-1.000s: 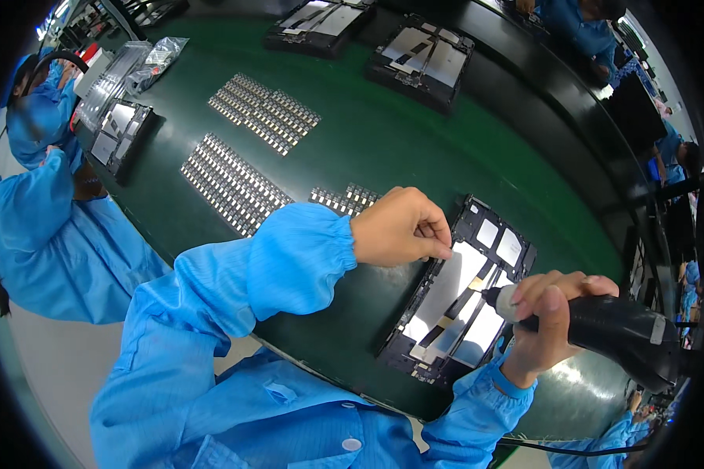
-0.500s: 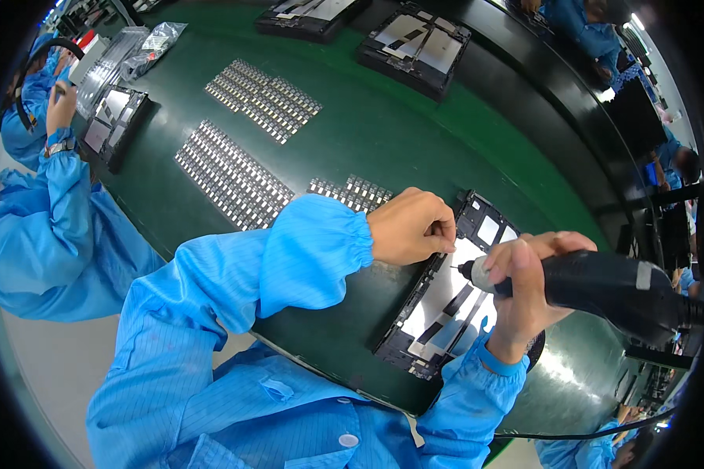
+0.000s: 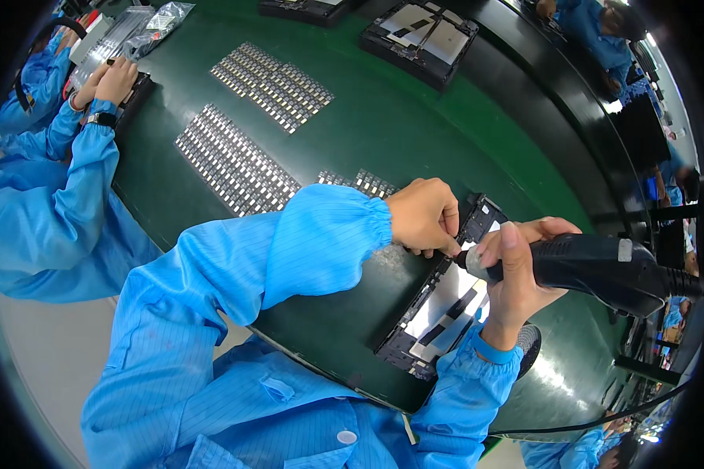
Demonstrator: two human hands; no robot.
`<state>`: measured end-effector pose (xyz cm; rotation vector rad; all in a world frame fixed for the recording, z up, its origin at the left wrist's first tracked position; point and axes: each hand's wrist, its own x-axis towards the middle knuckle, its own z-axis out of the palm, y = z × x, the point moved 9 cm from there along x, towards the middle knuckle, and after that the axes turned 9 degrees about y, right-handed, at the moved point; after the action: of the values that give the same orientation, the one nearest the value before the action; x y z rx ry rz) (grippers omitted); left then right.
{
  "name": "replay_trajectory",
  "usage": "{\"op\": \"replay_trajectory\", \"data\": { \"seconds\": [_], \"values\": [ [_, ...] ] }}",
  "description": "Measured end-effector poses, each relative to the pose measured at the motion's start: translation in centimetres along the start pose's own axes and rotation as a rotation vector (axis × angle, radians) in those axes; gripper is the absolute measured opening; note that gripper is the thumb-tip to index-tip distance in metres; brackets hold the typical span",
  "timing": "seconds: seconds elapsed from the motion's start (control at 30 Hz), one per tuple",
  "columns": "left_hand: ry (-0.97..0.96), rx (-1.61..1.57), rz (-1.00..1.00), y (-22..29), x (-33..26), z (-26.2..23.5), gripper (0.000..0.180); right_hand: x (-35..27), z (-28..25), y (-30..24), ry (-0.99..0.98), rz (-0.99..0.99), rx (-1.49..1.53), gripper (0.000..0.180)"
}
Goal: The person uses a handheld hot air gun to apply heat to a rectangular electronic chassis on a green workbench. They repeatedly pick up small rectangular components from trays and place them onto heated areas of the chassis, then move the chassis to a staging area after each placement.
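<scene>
1. the right hand (image 3: 516,273) is wrapped tight around a black electric screwdriver (image 3: 594,270), thumb laid along the top of its barrel, tip aimed left toward the left hand.
2. the left hand (image 3: 424,216) is curled palm down, fingertips (image 3: 450,242) pinched together on the upper part of the black device frame (image 3: 438,305); whether a small part sits between them cannot be told.
3. the screwdriver's tip sits just beside those pinched fingertips, over the frame's top end.
4. the frame lies at the near right edge of the green bench (image 3: 414,125), tilted, with pale shiny panels showing inside it and the right wrist crossing its lower end.
5. rows of small metal parts (image 3: 235,160) lie in tidy strips toward the middle left of the bench, a second block of them (image 3: 272,74) farther back, and a short cluster (image 3: 360,181) just behind the left sleeve.
6. another black frame (image 3: 418,35) rests near the far edge.
7. at the far left edge a co-worker's hands (image 3: 105,82) in blue sleeves rest on a dark tray, with a clear plastic bag (image 3: 152,23) beyond them.
</scene>
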<state>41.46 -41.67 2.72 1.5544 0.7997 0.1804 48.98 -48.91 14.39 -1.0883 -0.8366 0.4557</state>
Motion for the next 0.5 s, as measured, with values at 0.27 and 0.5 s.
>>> {"op": "replay_trajectory", "data": {
  "seconds": [0.27, 0.5],
  "values": [
    [-0.016, -0.011, 0.024, 0.2, -0.2, 0.0, 0.019, -0.4, 0.5, -0.2, -0.030, -0.009, 0.004, 0.039],
    [-0.007, -0.038, 0.048, 0.0, 0.2, 0.2, 0.018, -1.1, 0.8, -0.3, -0.018, -0.056, -0.018, 0.038]
  ]
}}
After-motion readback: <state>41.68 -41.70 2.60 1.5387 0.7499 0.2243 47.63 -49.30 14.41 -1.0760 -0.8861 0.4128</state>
